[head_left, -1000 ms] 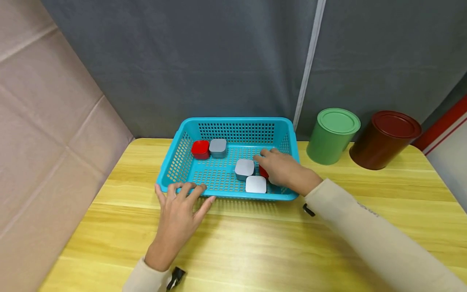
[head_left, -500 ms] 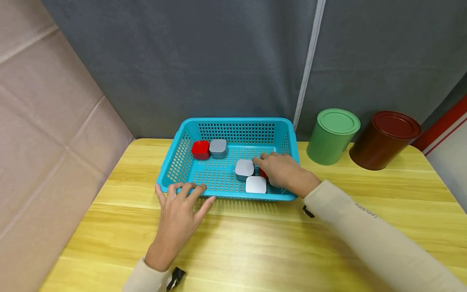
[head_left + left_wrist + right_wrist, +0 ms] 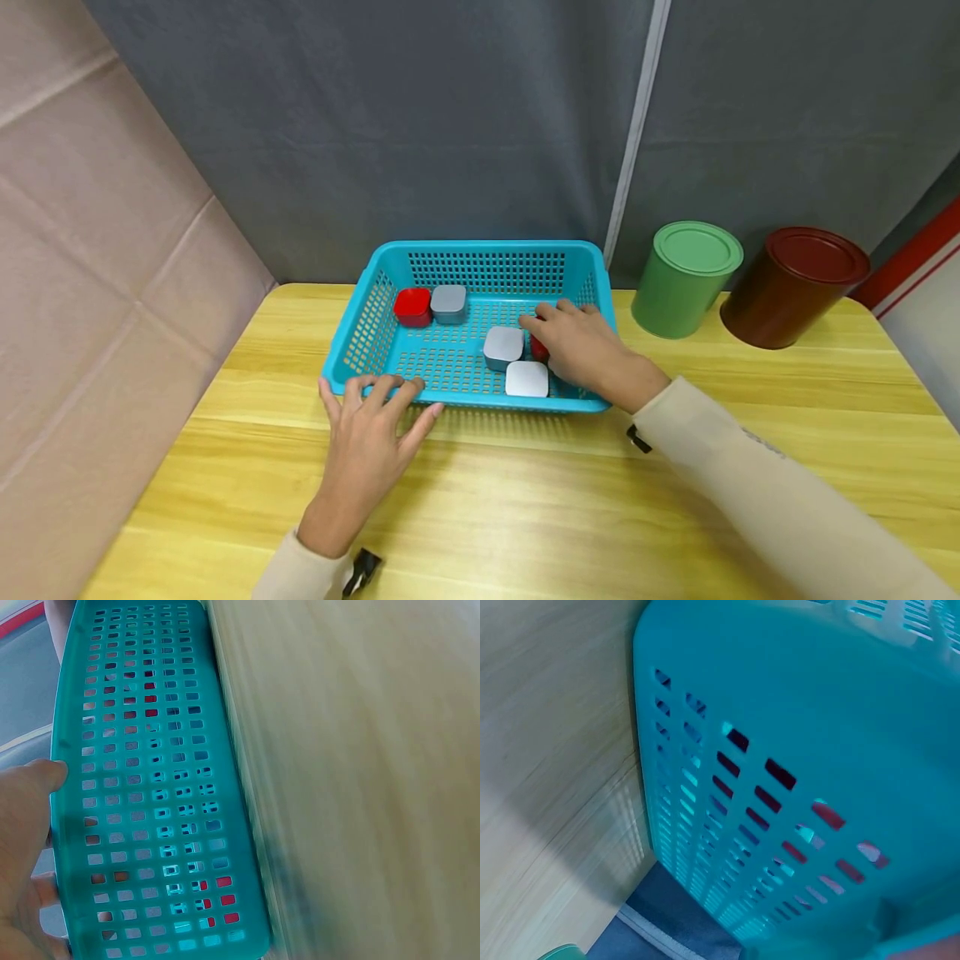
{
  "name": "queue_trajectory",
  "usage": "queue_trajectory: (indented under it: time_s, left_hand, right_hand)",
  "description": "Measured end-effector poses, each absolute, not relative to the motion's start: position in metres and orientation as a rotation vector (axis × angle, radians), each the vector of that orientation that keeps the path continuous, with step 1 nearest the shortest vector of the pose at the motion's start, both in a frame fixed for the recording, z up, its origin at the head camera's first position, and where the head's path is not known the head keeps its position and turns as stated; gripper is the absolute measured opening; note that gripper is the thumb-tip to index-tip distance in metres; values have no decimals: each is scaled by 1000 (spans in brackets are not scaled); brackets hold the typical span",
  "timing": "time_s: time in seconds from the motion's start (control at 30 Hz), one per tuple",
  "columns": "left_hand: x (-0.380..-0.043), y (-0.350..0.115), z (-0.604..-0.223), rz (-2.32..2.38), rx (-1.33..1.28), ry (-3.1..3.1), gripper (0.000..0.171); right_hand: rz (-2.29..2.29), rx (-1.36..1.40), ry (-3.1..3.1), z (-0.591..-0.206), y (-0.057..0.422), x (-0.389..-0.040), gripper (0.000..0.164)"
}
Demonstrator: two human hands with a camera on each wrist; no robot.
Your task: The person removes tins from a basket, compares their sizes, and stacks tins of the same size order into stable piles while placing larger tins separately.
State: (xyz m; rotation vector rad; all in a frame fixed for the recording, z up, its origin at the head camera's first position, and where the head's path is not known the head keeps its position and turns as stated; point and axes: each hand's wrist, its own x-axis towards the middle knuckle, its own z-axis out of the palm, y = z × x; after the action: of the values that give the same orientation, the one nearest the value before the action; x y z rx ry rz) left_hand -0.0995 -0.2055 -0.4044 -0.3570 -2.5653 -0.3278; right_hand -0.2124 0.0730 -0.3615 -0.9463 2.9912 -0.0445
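In the head view, a blue plastic basket (image 3: 495, 402) stands on the wooden table. My left hand (image 3: 367, 446) rests at its near left rim, fingers spread and fingertips over the edge. Inside the basket's right part, my right hand (image 3: 581, 346) grips a small red box (image 3: 538, 348), mostly hidden under the palm and fingers. Beside it sit a grey-lidded box (image 3: 503, 347) and a white-lidded box (image 3: 527, 379). Another red box (image 3: 413, 307) and a grey box (image 3: 448, 304) stand side by side at the back left of the basket.
A green can (image 3: 686, 279) and a dark red can (image 3: 793, 287) stand on the table (image 3: 510, 517) right of the basket, near the right forearm. A grey curtain (image 3: 420, 125) hangs behind; a pale padded wall (image 3: 90, 275) lies left.
My right hand has shifted slightly within the basket, its fingers raised a little, and more of the red box's side shows. The left hand and the basket have stayed put.
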Motion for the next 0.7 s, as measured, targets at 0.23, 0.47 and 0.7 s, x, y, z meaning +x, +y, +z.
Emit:
queue_trajectory:
  time_s: [0.23,0.47,0.7]
  left_hand:
    - [-99,-205,-404,-329,-353,-2573,35]
    - [-99,-205,-404,-322,-353,-2570,35]
    - [-100,-205,-404,-318,-351,-2567,36]
  right_hand:
    - [-261,-978,3068,-359,83,-210,57]
    - [-549,-957,3050,-354,91,-210,54]
    - [-816,-890,2977,-345,101,-207,49]
